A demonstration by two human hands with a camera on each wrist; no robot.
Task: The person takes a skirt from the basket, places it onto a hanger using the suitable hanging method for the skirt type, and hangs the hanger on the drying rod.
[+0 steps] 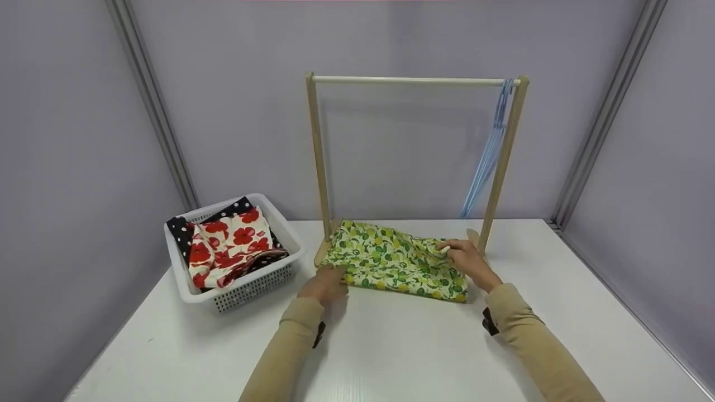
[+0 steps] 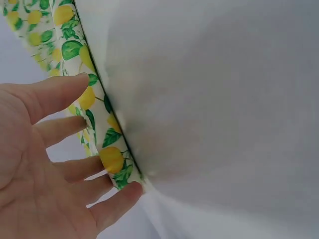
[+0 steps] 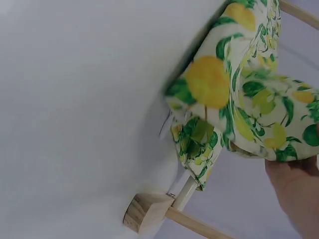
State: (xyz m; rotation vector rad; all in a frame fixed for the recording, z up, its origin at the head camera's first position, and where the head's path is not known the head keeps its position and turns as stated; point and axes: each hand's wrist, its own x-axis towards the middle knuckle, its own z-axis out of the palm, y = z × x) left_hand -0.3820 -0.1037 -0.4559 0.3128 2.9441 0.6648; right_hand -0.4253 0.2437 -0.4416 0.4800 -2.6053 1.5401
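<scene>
A folded cloth (image 1: 385,257) with a lemon and leaf print lies on the white table, in front of and between the feet of a small rack. At its near left corner is my left hand (image 1: 325,285); in the left wrist view the fingers (image 2: 70,134) are spread and touch the folded edge, palm showing. With my right hand (image 1: 472,262) I grip the right part of the cloth. The right wrist view has a fold of the printed fabric (image 3: 274,117) raised in that hand (image 3: 294,191), whose fingertips are mostly hidden.
The rack has wooden posts and a white bar (image 1: 402,81). Several blue hangers (image 1: 486,162) hang at the bar's right end. To the left stands a white basket (image 1: 290,240) holding a red-flowered cloth (image 1: 229,245) and a black polka-dot cloth (image 1: 180,234). Grey walls enclose the table.
</scene>
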